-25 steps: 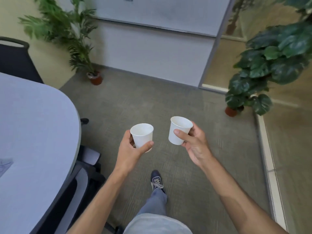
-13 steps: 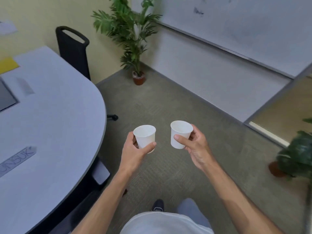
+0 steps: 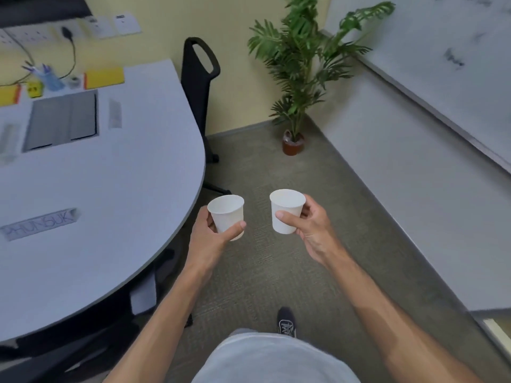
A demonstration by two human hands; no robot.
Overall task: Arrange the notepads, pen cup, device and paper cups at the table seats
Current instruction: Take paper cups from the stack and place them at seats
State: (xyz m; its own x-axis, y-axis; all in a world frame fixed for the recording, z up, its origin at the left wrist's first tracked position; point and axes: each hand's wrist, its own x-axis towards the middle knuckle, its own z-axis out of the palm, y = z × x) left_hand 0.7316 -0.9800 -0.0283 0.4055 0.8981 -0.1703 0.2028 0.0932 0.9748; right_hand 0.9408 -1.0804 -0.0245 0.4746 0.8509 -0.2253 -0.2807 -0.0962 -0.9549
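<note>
Hands w/ 2 paper cups over open carpet, table edge left

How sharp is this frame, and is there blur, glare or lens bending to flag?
Head view: the left cup and right cup are fairly sharp; the pen cup and yellow notepad at the far end of the table are smeared; the whiteboard and walls tilt with the wide lens; light is soft, with no harsh glare.

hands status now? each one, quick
Left hand: grips a white paper cup, upright.
Right hand: grips the other paper cup, upright.
</note>
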